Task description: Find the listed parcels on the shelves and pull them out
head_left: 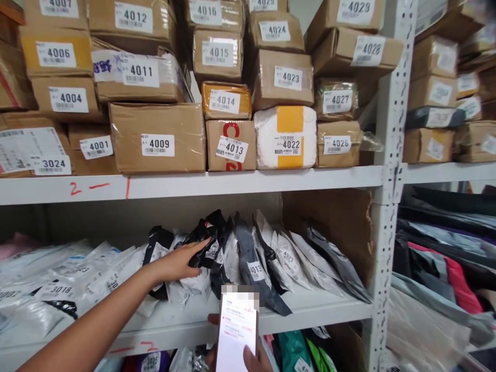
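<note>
My left hand (pixel 179 262) reaches onto the middle shelf (pixel 318 310), fingers apart, fingertips touching a black mailer bag (pixel 202 238) in a row of upright black, grey and white mailer bags (pixel 271 258) with numbered labels. My right hand (pixel 251 357) is low at the frame's bottom edge and holds a smartphone (pixel 237 330) upright with its lit screen facing me. Only the fingers of that hand show around the phone.
The upper shelf (pixel 232 182) carries stacked cardboard boxes (pixel 157 137) labelled 4001 to 4029. White bags (pixel 58 279) lie piled at the left. A white perforated upright post (pixel 383 227) divides this bay from one holding dark and red bags (pixel 445 268). More bags sit below.
</note>
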### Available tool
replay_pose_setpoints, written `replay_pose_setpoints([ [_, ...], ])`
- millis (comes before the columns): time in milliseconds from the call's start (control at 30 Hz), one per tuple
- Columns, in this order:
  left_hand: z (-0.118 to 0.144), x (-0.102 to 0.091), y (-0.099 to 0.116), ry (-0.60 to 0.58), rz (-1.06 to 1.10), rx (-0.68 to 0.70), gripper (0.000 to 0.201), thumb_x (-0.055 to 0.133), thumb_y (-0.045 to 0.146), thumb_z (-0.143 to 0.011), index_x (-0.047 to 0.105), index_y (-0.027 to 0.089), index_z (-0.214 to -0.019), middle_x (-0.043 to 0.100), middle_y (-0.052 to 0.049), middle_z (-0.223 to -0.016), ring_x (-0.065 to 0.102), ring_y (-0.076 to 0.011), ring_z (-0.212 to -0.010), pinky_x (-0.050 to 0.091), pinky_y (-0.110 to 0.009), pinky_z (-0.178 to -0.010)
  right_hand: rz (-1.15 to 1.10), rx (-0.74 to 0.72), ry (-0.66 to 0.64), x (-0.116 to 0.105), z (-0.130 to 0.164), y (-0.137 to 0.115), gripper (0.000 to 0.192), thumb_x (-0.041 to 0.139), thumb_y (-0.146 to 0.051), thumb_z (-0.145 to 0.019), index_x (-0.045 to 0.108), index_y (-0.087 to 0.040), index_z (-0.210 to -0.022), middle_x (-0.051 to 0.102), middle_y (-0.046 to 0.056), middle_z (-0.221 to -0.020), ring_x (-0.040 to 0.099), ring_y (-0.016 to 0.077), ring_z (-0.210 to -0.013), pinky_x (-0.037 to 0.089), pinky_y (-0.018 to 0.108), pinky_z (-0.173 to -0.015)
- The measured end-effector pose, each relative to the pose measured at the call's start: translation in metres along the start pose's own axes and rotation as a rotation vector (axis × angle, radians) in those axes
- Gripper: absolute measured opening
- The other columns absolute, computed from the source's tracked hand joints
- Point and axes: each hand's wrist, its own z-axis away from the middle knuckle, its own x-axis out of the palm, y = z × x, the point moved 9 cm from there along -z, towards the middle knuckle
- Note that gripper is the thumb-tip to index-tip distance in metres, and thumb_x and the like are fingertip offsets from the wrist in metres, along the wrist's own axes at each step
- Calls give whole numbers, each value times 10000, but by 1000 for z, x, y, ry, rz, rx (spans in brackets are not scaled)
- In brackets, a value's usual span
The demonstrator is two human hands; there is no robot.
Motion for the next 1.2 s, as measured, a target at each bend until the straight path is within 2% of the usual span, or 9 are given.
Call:
replay_pose_setpoints([
  [100, 12, -24, 2, 67, 51, 37, 788, 602, 390, -689, 294, 211, -1392, 359, -77, -1449, 369, -206, -1293, 277, -299, -1058, -7, 24, -37, 6, -6, -6, 839, 659, -652, -574, 539, -90, -1185, 721, 149, -749, 603, 204, -601, 363, 322, -574],
  [200, 31, -54, -4, 233, -141, -122, 414, 557, 527, -707, 648, 213, -959, 675, -58, -1013, 606, -226, -931, 429, -305, -815, 18, 38, -51, 11, -11, -11, 827, 667, -627, -596, 516, -86, -1203, 717, 146, -774, 597, 195, -631, 370, 323, -596],
  [300, 46, -41, -3, 80, -265, -211, 310, 477, 432, -770, 663, 222, -639, 668, -13, -655, 601, -183, -622, 360, -271, -569, 15, 85, -48, 18, -17, -11, 811, 669, -611, -606, 503, -93, -1208, 717, 141, -802, 598, 192, -645, 368, 315, -586],
  [433, 50, -25, 6, 76, -330, -92, 292, 435, 193, -740, 706, 277, -813, 713, -8, -884, 636, -198, -828, 398, -275, -680, 65, 81, 4, 24, -26, -9, 790, 674, -591, -622, 490, -103, -1215, 719, 126, -813, 610, 196, -665, 394, 321, -601],
  [667, 52, -44, -25, 171, -284, -114, 409, 384, 90, -736, 692, 252, -952, 653, -2, -1139, 587, -172, -1044, 404, -275, -900, 68, 69, 124, 14, -26, 0, 759, 686, -575, -617, 474, -111, -1179, 720, 129, -815, 615, 207, -692, 431, 319, -606],
  [833, 67, -64, -28, 275, -379, -167, 267, 468, 197, -749, 686, 246, -895, 646, -23, -1031, 573, -201, -976, 420, -325, -876, 43, 71, 94, 9, -27, 3, 764, 679, -542, -653, 433, -118, -1239, 716, 121, -844, 606, 187, -693, 455, 307, -622],
  [967, 73, -56, -31, 278, -408, -238, 156, 557, 241, -726, 680, 251, -822, 612, -32, -972, 537, -230, -968, 413, -370, -861, 34, 96, 74, 12, -27, 9, 733, 676, -524, -666, 456, -126, -1240, 718, 111, -837, 623, 201, -708, 469, 314, -613],
  [1133, 91, -66, -60, 583, -321, -467, 643, 628, 339, -670, 447, 90, -1235, 471, -184, -1227, 468, -307, -1123, 401, -384, -913, 26, 78, 40, 23, -26, 10, 704, 691, -519, -649, 512, -120, -1200, 719, 112, -813, 625, 210, -714, 459, 329, -636],
  [1200, 92, -57, -76, 526, -154, -547, 665, 578, 405, -706, 400, 40, -1233, 587, -179, -1054, 566, -291, -976, 445, -367, -815, 25, 101, -6, 32, -27, 13, 732, 689, -531, -646, 489, -112, -1213, 720, 125, -819, 615, 197, -690, 441, 315, -611],
])
